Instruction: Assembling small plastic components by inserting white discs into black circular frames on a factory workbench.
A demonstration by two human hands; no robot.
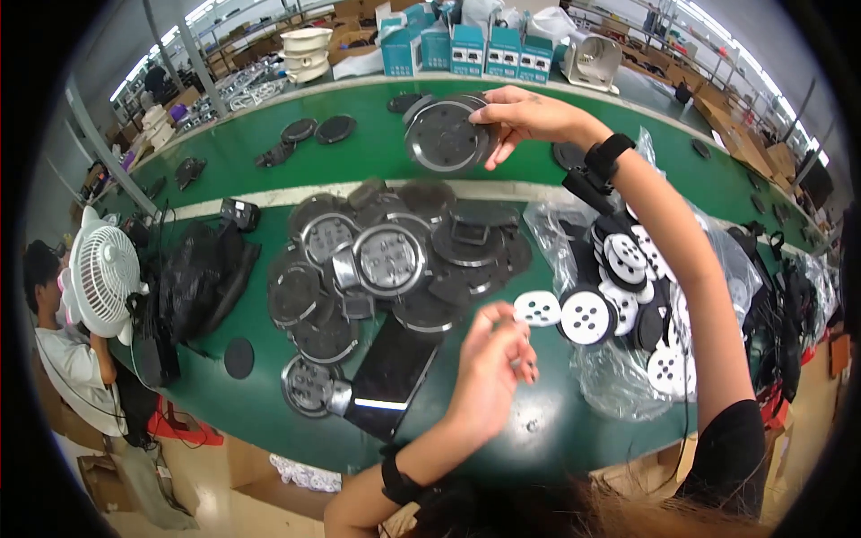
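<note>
Two hands. Right hand (pixel 525 117) clamps one grey round plate (pixel 444 136) — raised over surface (pixel 377 148). Left hand (pixel 491 368) pinches one white disc (pixel 538 308) at fingertips.

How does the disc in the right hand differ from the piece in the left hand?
The dark round disc in the right hand is grey-black with a shiny rim; the small white piece at the left hand is white with dark holes. The disc is clearly larger. The disc is held up over the far belt, the white piece low near the bag. Both are round.
</note>
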